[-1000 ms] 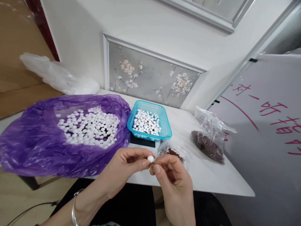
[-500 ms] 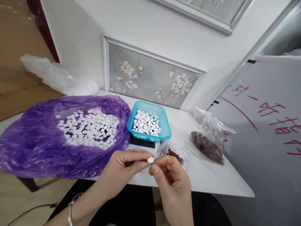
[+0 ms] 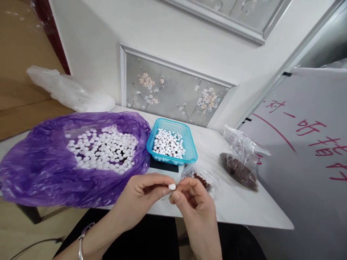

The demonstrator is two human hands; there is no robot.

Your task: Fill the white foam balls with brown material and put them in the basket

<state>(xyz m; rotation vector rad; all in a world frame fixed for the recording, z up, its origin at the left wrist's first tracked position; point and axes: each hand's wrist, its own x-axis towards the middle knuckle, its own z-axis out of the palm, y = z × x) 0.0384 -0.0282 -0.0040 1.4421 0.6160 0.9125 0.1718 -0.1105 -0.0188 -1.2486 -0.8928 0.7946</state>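
Between thumb and forefinger, my left hand (image 3: 148, 191) pinches a small white ball (image 3: 172, 186), held above the front of the table. My right hand (image 3: 193, 202) is closed right beside it, thumb and fingertips pressed together at the ball's right side; what they grip, if anything, is too small to make out. Just behind my right hand lies an open clear bag (image 3: 187, 171) with dark red-brown bits (image 3: 202, 180). A blue plastic basket (image 3: 192, 146) holds many white balls, some with brown specks among them. More white balls (image 3: 108, 148) lie in a spread purple plastic bag (image 3: 35, 162) to the left.
A clear zip bag of brown material (image 3: 240, 169) stands toward the right on the white table (image 3: 260, 213). A dark flat piece (image 3: 164, 166) lies under the basket. Crumpled white plastic (image 3: 73, 92) sits at the back left, a whiteboard (image 3: 303, 187) at the right.
Both hands have shifted very slightly left and down with the white ball, staying close together. The ball remains in the left-hand pinch; the things on the table look the same.
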